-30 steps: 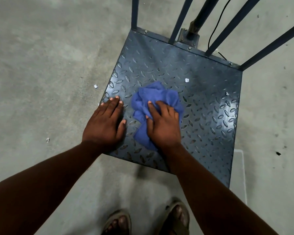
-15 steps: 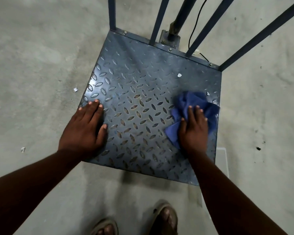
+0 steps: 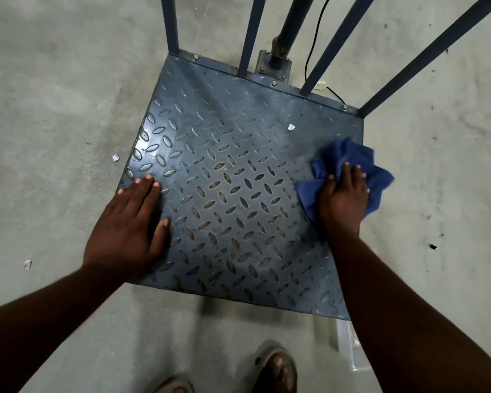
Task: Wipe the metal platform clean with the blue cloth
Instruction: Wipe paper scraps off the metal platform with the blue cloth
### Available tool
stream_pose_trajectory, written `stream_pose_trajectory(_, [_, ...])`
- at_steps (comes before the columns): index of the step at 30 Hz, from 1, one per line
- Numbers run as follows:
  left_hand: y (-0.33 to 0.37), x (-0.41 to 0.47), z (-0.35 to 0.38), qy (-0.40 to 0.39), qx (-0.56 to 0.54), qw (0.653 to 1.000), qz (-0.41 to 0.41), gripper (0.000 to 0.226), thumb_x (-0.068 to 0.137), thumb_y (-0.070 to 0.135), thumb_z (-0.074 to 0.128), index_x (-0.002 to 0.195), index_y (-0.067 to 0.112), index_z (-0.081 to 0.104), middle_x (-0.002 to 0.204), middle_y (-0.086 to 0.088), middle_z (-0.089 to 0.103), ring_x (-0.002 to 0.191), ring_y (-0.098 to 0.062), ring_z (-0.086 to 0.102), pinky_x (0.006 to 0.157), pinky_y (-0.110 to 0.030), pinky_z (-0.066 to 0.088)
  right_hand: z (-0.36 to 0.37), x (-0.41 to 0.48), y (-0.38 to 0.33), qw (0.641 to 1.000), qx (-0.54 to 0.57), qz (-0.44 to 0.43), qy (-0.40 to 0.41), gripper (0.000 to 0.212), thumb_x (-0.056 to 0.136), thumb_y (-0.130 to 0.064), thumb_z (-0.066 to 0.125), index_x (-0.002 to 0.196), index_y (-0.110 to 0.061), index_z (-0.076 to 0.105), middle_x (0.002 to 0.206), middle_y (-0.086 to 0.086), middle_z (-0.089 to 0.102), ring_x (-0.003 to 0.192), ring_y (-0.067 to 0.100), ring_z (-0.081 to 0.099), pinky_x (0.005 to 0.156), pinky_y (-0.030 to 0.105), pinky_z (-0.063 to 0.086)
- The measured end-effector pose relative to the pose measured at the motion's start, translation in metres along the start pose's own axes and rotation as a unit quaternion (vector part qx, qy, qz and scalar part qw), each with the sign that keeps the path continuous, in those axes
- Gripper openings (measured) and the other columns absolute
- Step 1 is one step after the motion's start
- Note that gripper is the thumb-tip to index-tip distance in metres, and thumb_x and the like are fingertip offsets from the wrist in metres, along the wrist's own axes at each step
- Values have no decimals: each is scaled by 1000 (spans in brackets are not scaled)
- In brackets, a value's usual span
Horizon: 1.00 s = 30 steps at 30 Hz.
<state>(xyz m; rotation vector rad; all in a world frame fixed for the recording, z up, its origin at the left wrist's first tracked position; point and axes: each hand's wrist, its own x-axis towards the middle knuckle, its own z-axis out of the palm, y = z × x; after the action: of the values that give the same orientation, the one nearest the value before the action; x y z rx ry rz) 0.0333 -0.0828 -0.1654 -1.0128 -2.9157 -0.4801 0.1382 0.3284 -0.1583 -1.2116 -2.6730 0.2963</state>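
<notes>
left hand (image 3: 128,225): fingers spread, flat on the near-left edge of the platform (image 3: 233,171), holding nothing | middle: bare tread plate, white scrap (image 3: 291,127) near the back | right hand (image 3: 342,198): fingers straight, pressing the bunched cloth (image 3: 352,157) down at the right edge, cloth spilling over the rim, well apart from the left hand

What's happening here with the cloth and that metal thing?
A person is wiping a metal platform with a blue cloth. The right hand presses the bunched cloth flat at the platform's right edge, and part of the cloth pokes past that edge. The left hand rests flat near the left edge. A small white scrap lies on the platform farther back, not yet wiped away.
</notes>
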Motion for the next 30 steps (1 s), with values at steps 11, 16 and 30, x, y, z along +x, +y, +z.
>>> stream_pose_trajectory(11, [-3, 1, 1, -7, 3, 1000, -4, 82, 100, 54, 48, 163, 2, 38, 170, -19, 35, 157, -37, 36, 130, -52, 27, 13, 45, -78, 1000, 16, -17, -11, 56, 108, -37, 35, 159, -14, 40, 167, 14, 34, 157, 31, 26, 129, 50, 17])
stream_pose_trajectory(16, [0, 0, 1, -12, 4, 1000, -8, 85, 100, 56, 50, 165, 4, 35, 172, -17, 33, 159, -34, 32, 131, -51, 26, 30, 24, -138, 936, 51, -337, -95, 58, 107, -42, 34, 155, -13, 47, 161, 15, 44, 151, 32, 38, 125, 52, 26])
stream_pose_trajectory(30, [-2, -3, -2, -44, 22, 998, -26, 86, 102, 58, 49, 168, 7, 29, 175, -14, 27, 163, -30, 25, 130, -52, 27, 56, 54, -220, 951, 51, -286, -101, 54, 107, -34, 40, 156, -15, 45, 165, 13, 39, 154, 31, 33, 127, 45, 20])
